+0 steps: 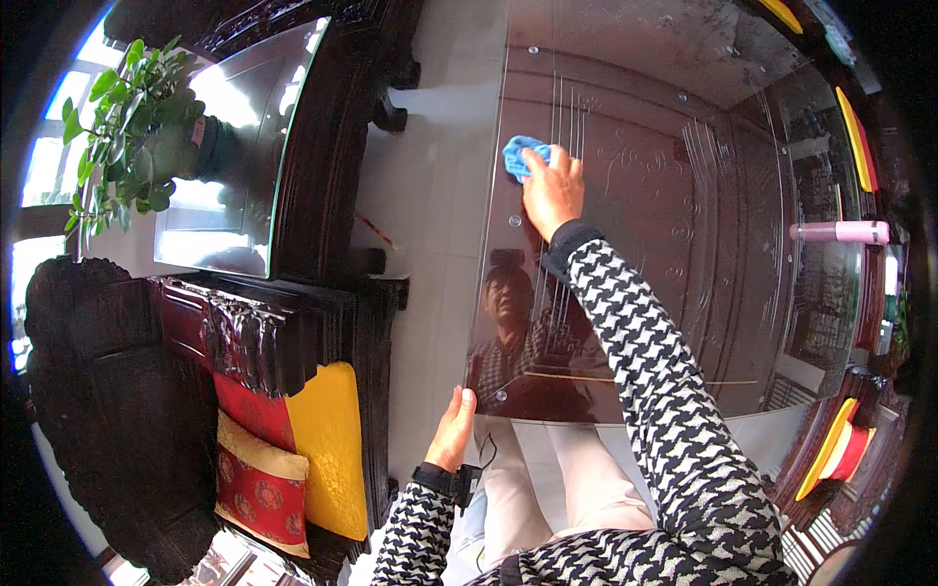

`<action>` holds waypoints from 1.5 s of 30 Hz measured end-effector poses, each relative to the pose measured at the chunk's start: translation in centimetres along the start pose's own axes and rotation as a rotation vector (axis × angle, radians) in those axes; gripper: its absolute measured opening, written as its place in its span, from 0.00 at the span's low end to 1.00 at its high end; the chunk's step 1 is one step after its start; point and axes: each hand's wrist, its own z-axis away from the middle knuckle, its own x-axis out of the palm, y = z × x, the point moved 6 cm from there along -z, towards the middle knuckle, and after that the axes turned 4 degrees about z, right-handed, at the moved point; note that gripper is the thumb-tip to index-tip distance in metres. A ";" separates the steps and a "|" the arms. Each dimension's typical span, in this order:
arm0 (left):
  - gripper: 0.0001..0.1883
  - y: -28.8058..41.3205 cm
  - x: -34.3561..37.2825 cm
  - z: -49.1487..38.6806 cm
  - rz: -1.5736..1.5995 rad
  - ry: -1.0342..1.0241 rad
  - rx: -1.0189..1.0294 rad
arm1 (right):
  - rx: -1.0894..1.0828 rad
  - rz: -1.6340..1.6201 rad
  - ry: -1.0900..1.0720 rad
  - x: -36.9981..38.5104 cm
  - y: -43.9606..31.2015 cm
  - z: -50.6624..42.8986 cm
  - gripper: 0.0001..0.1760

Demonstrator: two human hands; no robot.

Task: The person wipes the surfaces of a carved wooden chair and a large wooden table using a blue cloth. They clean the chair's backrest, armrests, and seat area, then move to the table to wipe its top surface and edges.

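Note:
A glass-topped dark wooden table (pixel 645 242) with carved panels under its glass lies before me. My right hand (pixel 555 192) is on the glass near its left edge, its fingers on a bunched blue cloth (pixel 525 155). Small clear round pads show under the glass. My left hand (pixel 452 432) is at the table's near left corner, thumb raised, with nothing seen in it; whether it touches the edge I cannot tell.
A pink cylindrical item (pixel 843 232) lies near the table's far right side. On the left are a glass-topped side table (pixel 242 212), a leafy potted plant (pixel 121 146) and a carved wooden chair (pixel 110 410) with a red cushion (pixel 261 483) and yellow cushion (pixel 333 447).

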 end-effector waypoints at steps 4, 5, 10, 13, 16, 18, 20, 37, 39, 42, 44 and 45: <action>0.49 0.1 0.3 0.5 0.079 -0.110 -0.027 | -0.220 -0.082 -0.019 0.4 -4.8 6.0 0.18; 0.49 0.1 0.2 0.5 0.148 -0.129 -0.020 | -0.243 -0.081 -0.056 0.4 -5.9 8.1 0.18; 0.49 -0.8 -1.6 -1.6 0.310 -0.147 -0.129 | -0.370 -0.116 -0.185 -2.4 -9.7 20.6 0.15; 0.57 0.5 -3.3 -2.4 0.093 -0.127 -0.006 | -0.394 -0.170 -0.271 -4.8 -10.9 28.0 0.14; 0.47 4.4 -4.9 -1.6 -0.466 -0.031 0.435 | -0.378 -0.192 -0.371 -6.1 -10.8 33.4 0.14; 0.54 3.9 -4.9 -3.2 -0.127 0.019 0.106 | -0.354 -0.194 -0.404 -6.7 -9.4 35.3 0.15; 0.57 5.2 -3.5 -4.8 -0.209 0.027 0.139 | -0.301 -0.168 -0.376 -7.6 -7.3 36.3 0.17; 0.87 12.4 9.1 -10.7 -0.820 0.564 -0.137 | -0.182 0.069 -0.135 -8.4 11.6 13.8 0.16; 0.87 12.4 9.3 -10.7 -0.844 0.612 -0.147 | -0.179 0.093 -0.099 -7.6 12.9 9.7 0.16; 0.87 12.4 9.3 -10.7 -0.825 0.624 -0.148 | -0.163 0.101 0.000 -6.6 14.7 3.5 0.16; 0.88 12.4 9.3 -10.6 -0.816 0.613 -0.165 | -0.113 0.145 0.014 -5.6 15.9 -0.5 0.15; 0.88 12.5 9.3 -10.6 -0.810 0.606 -0.166 | -0.078 0.166 0.021 -5.2 16.5 -2.6 0.15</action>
